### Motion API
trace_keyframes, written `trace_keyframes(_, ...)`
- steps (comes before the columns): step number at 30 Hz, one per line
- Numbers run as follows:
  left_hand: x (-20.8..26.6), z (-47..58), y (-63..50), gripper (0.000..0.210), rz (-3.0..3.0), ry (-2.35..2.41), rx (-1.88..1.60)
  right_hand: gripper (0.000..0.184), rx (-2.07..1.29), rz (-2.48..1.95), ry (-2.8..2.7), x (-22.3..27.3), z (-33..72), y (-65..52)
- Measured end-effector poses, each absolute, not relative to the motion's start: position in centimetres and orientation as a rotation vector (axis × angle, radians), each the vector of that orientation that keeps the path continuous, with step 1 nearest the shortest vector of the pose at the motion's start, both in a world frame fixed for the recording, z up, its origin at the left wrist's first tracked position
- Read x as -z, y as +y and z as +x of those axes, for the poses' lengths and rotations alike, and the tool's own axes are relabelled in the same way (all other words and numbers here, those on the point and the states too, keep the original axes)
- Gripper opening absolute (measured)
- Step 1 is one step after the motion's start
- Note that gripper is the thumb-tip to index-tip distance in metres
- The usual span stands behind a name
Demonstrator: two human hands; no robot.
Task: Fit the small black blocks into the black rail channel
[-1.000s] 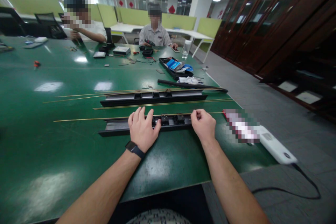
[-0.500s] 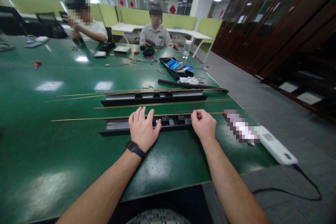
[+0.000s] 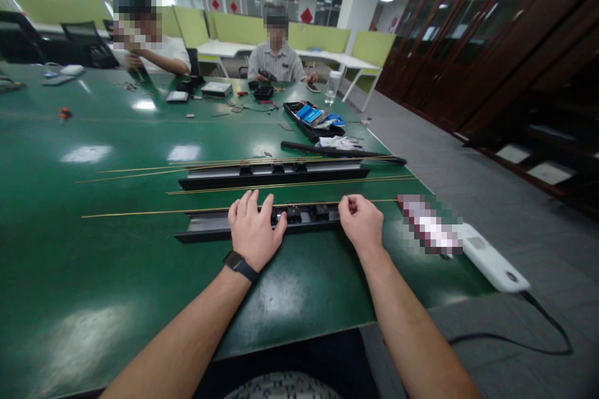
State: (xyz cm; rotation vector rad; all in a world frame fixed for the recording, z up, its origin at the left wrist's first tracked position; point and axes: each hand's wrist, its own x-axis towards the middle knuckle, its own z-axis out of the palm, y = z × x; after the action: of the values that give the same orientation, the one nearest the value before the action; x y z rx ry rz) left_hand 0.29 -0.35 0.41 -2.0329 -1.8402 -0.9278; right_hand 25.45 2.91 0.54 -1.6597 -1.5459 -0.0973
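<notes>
A black channel-shaped rail [image 3: 206,236] with a silvery inside and small black blocks [image 3: 321,212] in it lies in front of me. My left hand [image 3: 255,227] rests across its left-middle part, fingers spread and thumb out to the right. Along the rail's far edge runs a thin gold-coloured rod [image 3: 135,214], passing by the left fingertips and sticking out well to the left. My right hand [image 3: 362,221] is closed at the rail's right end, thumb and forefinger pinched at the rod; the exact grip is partly hidden.
Beyond lies a second black rail [image 3: 276,181] with more thin rods [image 3: 210,191] around it. Farther back are a long black strip [image 3: 344,153], white gloves [image 3: 339,143] and a black tray [image 3: 299,118]. A blurred phone-like object [image 3: 428,224] and a corded white device [image 3: 493,260] lie right. Two people sit opposite.
The rod's left end has slid a little farther left. Both hands stay at nearly the same places on the rail; the whole view has shifted slightly.
</notes>
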Motion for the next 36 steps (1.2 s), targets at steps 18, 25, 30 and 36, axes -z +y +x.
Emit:
trace_keyframes(18,-0.36,0.25,-0.3,0.045,-2.035,-1.846,0.918,0.03,0.099,-1.599,-1.586,-0.19,25.27,2.96)
trace_keyframes(25,-0.36,0.27,-0.31,0.046,-2.029,-1.837,0.907,0.031,0.105,-1.683,-1.493,-0.53,25.62,2.93)
trace_keyframes(30,-0.41,0.28,-0.31,0.045,-2.023,-1.83,0.896,0.031,0.086,-1.62,-1.56,-0.48,25.23,2.87)
trace_keyframes(36,-0.4,0.27,-0.29,0.045,-2.022,-1.83,0.904,0.029,0.102,-1.62,-1.518,-0.38,25.43,2.95)
